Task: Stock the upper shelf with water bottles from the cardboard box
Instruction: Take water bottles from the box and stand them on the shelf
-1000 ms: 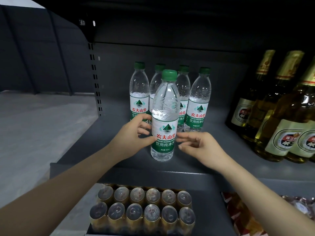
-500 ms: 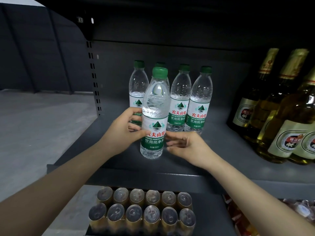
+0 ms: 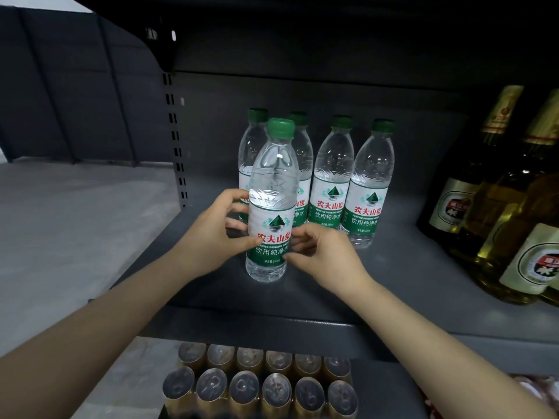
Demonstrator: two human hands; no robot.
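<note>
Two bare forearms, no sleeves, watch or rings showing; left grip (image 3: 211, 234) and right grip (image 3: 325, 255) ungloved, nails short.

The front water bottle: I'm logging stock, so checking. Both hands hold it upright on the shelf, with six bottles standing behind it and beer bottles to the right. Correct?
Not quite: the head view shows four water bottles behind, not six. Otherwise right: the left hand and right hand hold the front water bottle upright on the shelf, beer bottles to the right.
</note>
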